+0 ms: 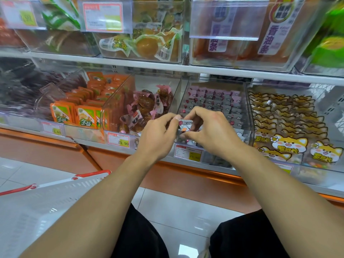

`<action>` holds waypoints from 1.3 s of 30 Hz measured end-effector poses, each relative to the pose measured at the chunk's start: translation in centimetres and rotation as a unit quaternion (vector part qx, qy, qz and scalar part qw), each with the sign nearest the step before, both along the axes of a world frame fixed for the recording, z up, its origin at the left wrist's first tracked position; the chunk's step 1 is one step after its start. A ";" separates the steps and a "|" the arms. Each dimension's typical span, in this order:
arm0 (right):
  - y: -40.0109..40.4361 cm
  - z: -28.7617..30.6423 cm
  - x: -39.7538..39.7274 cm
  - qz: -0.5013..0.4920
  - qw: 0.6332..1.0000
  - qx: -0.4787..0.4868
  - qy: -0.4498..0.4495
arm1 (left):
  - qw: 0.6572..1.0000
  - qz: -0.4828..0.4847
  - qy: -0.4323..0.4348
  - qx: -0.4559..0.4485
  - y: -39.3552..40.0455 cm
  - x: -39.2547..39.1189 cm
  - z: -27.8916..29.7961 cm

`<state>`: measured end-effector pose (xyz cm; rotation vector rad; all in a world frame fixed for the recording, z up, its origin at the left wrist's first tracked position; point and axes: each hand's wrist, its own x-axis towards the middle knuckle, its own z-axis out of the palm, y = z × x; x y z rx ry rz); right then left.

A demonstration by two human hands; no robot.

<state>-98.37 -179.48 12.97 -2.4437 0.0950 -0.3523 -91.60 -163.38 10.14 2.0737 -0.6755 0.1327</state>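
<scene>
small packet [184,127] mostly hidden between pinching left hand [158,135] and right hand [211,127]. price tag [188,152] print on shelf front edge too small. basket [46,200] cut off by left edge. dark packs [16,90] at shelf's left end blurred.

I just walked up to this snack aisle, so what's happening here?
A person at the lower shelf pinches a small wrapped packet between left hand and right hand, in front of the clear bin of pink and grey packets. A white basket with a red rim sits at their left.
</scene>
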 end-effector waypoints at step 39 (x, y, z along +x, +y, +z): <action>-2.3 -0.7 1.8 0.000 0.988 -0.087 0.125 | 0.956 0.030 -0.069 0.285 -0.5 0.7 -1.5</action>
